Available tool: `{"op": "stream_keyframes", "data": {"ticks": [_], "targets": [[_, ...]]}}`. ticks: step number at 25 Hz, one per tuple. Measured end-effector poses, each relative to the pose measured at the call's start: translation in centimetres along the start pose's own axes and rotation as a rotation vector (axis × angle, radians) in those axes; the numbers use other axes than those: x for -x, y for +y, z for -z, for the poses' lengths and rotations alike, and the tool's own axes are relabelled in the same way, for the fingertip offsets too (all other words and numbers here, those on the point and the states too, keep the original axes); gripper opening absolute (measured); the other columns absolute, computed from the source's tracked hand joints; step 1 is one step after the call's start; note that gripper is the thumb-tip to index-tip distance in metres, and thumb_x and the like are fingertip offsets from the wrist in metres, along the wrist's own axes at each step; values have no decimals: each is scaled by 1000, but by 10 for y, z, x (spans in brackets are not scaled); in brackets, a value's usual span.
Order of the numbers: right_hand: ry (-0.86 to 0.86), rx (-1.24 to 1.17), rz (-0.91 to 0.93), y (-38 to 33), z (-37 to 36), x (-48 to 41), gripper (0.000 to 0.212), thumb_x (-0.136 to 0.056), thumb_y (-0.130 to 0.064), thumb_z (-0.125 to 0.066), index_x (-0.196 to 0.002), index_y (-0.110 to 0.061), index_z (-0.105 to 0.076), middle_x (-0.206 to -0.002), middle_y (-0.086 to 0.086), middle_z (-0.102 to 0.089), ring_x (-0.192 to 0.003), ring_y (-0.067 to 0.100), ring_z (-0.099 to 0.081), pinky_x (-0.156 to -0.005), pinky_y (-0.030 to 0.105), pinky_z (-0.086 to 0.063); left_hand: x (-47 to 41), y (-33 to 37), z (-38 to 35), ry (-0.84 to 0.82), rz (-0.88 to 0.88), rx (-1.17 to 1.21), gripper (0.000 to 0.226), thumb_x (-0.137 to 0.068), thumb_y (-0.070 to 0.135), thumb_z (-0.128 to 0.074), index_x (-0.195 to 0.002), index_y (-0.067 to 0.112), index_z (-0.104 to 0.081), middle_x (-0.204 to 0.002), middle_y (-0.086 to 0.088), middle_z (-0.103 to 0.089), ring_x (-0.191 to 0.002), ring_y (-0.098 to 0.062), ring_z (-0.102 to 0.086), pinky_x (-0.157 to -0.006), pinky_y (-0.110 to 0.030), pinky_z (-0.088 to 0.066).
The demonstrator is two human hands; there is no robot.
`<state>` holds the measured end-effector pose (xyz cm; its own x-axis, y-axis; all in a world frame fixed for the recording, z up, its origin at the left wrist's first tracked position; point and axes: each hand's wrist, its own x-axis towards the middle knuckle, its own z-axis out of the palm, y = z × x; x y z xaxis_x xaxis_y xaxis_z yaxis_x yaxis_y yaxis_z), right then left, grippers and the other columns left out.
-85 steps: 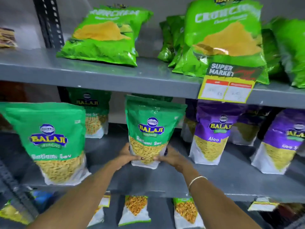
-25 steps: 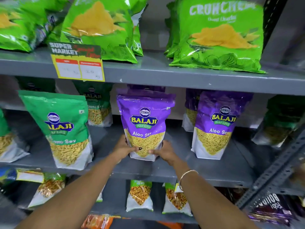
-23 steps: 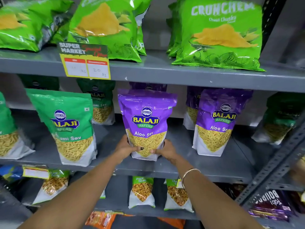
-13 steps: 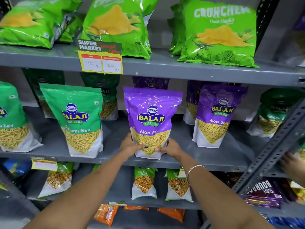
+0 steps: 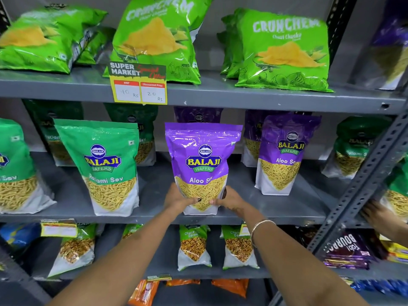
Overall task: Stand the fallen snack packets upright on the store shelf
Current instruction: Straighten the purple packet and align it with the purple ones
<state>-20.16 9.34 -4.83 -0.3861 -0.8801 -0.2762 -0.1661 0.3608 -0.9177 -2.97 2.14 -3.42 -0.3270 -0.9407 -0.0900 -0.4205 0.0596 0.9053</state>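
A purple Aloo Sev packet (image 5: 202, 155) stands upright near the front edge of the grey middle shelf (image 5: 276, 208). My left hand (image 5: 178, 198) grips its lower left corner and my right hand (image 5: 231, 200) grips its lower right corner, thumbs across the front. A green Ratlami Sev packet (image 5: 106, 164) stands to its left, leaning slightly left. Another purple Aloo Sev packet (image 5: 284, 151) stands to its right. More packets stand behind them in the back row.
Green Crunchem chip bags (image 5: 282, 49) lean on the top shelf above a yellow price tag (image 5: 139, 85). Small Chana packets (image 5: 194, 246) stand on the lower shelf. A slotted grey upright (image 5: 362, 180) crosses at right, with another person's hand (image 5: 375, 214) beyond it.
I left the green packet and now hold the purple Aloo Sev packet. Over the last second the view shifted; the packet stays upright in both hands. Another person's hand appeared at right.
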Motion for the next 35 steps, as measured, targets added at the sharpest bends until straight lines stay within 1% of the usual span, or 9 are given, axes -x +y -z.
{"op": "stream_keyframes", "data": {"ticks": [3,7,11,14,16,20,25,31,35], "targets": [[61,47,2,7,13,0,95,-63,-17,-83,-139,0,-28,-142,12,-43,-134,28,-41,-112,43,-37,14,3,-2,197,-78,-247,101,-49,36,-87,-132,4,-37,-132,-16,-43,-128,-35,-40,-104,-44,-36],[324,190,-21,12,67,17,96,-69,-24,-80,-140,6,-25,-146,17,-40,-135,29,-41,-111,38,-36,42,-4,-26,589,-717,-506,71,-76,56,-54,-122,3,-41,-127,-16,-41,-117,-33,-38,-95,-45,-32],[513,204,-36,23,151,18,80,-67,-31,-79,-129,3,-43,-131,20,-54,-121,33,-53,-97,35,-43,38,22,-93,360,-1032,-552,61,-74,49,-51,-119,9,-42,-125,-9,-40,-111,-27,-41,-96,-37,-30],[577,117,3,58,225,-17,93,-28,-52,-84,-103,-3,-62,-111,21,-67,-100,33,-65,-89,39,-55,18,64,-155,156,-786,-437,77,-68,33,-72,-131,6,-38,-136,-14,-44,-125,-26,-38,-105,-32,-28],[476,38,43,60,253,-21,53,-42,-27,-93,-83,-6,-66,-94,10,-71,-82,22,-66,-81,30,-58,-12,89,-196,-59,-401,-191,92,-68,26,-79,-141,0,-30,-148,-18,-35,-138,-30,-32,-114,-35,-24],[191,-30,95,55,269,-31,64,-63,2,-81,-120,2,-51,-116,11,-64,-106,19,-60,-91,31,-50,-65,94,-246,-284,-128,192,123,-23,55,-88,-126,2,-47,-127,-13,-58,-115,-26,-57,-103,-43,-46],[156,-70,88,66,262,-37,81,-54,-8,-87,-125,-6,-48,-127,13,-61,-116,27,-59,-100,40,-50,-45,101,-252,-159,-27,192,46,-67,-10,-74,-75,22,-41,-90,-9,-57,-76,-16,-54,-60,-14,-47],[104,-54,91,80,257,-4,83,-57,-4,-85,-128,-3,-43,-132,17,-57,-123,30,-54,-107,48,-43,-6,94,-246,-138,-37,160,45,-68,-10,-72,-73,22,-42,-83,-5,-59,-88,-22,-57,-66,-19,-53],[84,-32,80,75,255,23,73,-66,4,-78,-129,0,-41,-129,9,-57,-117,25,-55,-90,23,-54,10,90,-242,-135,-34,80,40,-65,4,-80,-85,15,-47,-109,-16,-63,-109,-33,-60,-94,-46,-49]]}}
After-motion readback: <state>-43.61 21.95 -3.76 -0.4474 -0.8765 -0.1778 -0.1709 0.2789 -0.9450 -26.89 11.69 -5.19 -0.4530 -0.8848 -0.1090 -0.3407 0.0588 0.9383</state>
